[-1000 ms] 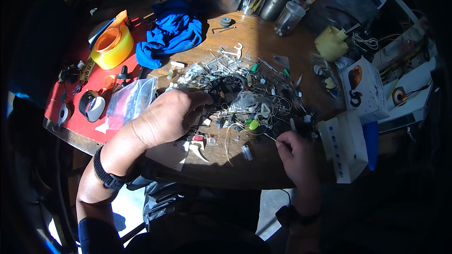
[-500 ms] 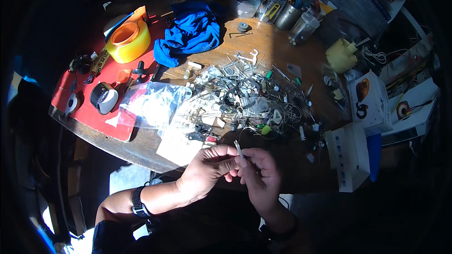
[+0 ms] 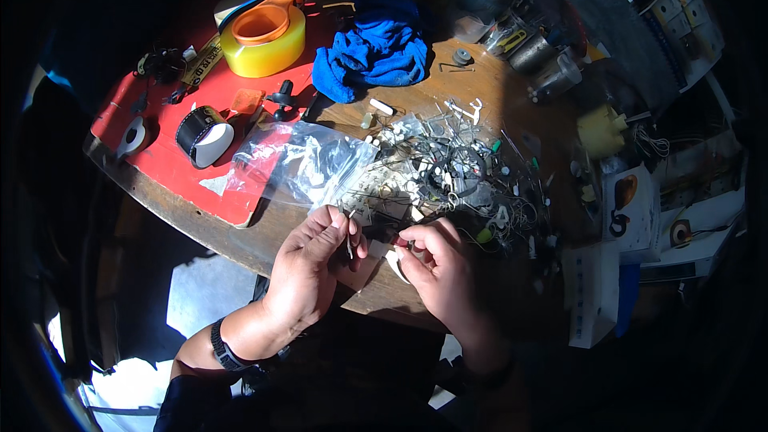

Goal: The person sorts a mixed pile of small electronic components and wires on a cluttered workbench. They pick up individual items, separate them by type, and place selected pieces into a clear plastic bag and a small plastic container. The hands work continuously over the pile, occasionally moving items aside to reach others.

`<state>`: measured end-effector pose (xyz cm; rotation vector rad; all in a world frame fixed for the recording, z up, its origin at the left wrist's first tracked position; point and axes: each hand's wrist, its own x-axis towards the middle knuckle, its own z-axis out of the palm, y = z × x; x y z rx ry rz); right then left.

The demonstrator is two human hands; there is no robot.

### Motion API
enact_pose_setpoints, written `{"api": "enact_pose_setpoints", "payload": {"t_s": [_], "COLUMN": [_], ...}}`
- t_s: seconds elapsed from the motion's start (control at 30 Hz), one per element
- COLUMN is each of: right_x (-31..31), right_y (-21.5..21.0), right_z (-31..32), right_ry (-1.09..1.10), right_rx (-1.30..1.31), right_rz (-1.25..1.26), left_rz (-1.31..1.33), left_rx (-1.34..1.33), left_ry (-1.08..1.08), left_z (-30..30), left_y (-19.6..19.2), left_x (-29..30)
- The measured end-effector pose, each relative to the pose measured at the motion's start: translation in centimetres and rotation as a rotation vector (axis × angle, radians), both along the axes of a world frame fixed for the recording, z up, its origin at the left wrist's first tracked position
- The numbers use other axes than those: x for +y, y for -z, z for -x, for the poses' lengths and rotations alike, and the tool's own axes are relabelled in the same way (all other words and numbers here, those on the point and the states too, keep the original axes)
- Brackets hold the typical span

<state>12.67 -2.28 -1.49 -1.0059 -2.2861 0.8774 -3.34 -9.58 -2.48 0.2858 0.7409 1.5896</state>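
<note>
My left hand [image 3: 308, 260] is closed, pinching a slim silvery metal piece [image 3: 350, 246] upright between thumb and fingers; its exact kind is hard to make out. To its right, my right hand [image 3: 438, 268] reaches to the near edge of a heap of small parts [image 3: 448, 164], its thumb and forefinger closing on a small dark red piece [image 3: 398, 242]. Wires, rings, pins and white plastic bits make up the heap. Beneath the hands lies a pale sheet [image 3: 364, 266], partly covered. A clear plastic bag [image 3: 308, 162] is spread just beyond my left hand.
On a red board [image 3: 172, 180] at left stand a yellow tape roll [image 3: 260, 60] with an orange core and a black-and-white roll [image 3: 204, 138]. A blue cloth [image 3: 372, 52] lies behind. Tool cups [image 3: 532, 54] and a white box [image 3: 632, 212] line the right.
My hands, together around the metal piece before, have separated. The left now holds it; the right has moved to the red piece. The view has shifted, so the table appears further right.
</note>
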Motion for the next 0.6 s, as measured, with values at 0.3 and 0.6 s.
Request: {"api": "enact_pose_setpoints", "payload": {"t_s": [0.3,0.6], "right_x": [3.2,4.5], "right_y": [-1.3,-2.3], "right_z": [1.0,2.5], "right_ry": [-0.218,-0.283], "right_rx": [-0.401,-0.666], "right_rz": [-0.333,-0.131], "left_rz": [-0.06,-0.119], "left_rx": [-0.161,-0.259], "left_ry": [0.027,0.06], "left_z": [2.4,3.0], "left_y": [0.8,1.3], "left_x": [1.2,0.9]}}
